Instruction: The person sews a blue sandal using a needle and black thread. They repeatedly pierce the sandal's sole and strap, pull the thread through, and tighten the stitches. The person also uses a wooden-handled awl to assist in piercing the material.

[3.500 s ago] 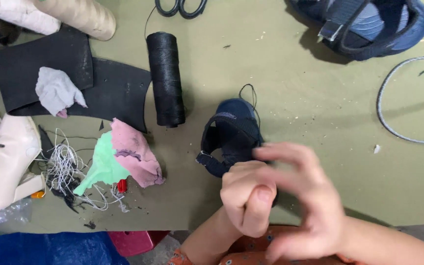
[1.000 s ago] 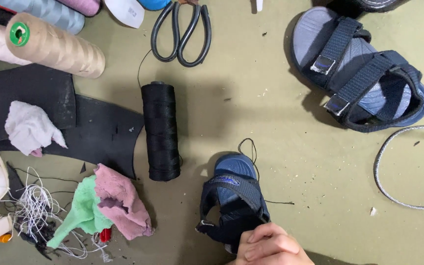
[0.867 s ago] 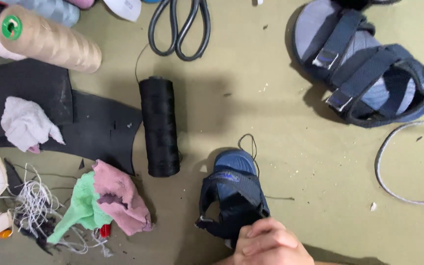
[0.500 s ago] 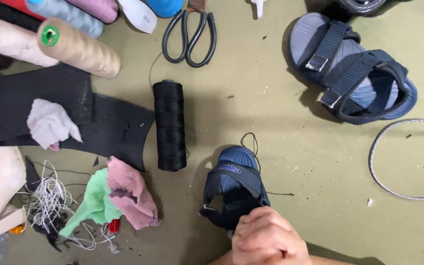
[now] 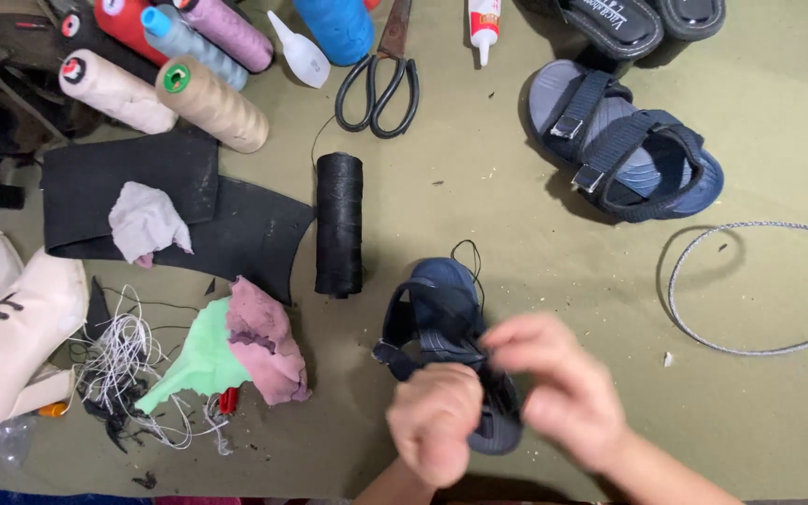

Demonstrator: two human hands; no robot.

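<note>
Hands meet over one small blue sandal (image 5: 441, 323) lying low in the middle of the olive counter (image 5: 778, 393), its toe pointing away from the person. The left hand (image 5: 434, 432) is curled, fingers pressed together over the heel end; the right hand (image 5: 563, 388) has its fingers bent toward the heel strap, but motion blur hides whether they pinch it. A thin black thread loops off the sandal's toe.

Counted in this head view: one larger blue sandal (image 5: 624, 145) upper right, one black thread spool (image 5: 339, 224) just left of the small sandal, five thread cones (image 5: 212, 105) in the upper left corner, one pair of scissors (image 5: 381, 84), two black rubber sheets (image 5: 189, 210) overlapping, and one white boot (image 5: 7, 327) at the left edge. A grey cord (image 5: 703, 327) curves in from the right edge; bare counter lies between it and the hands.
</note>
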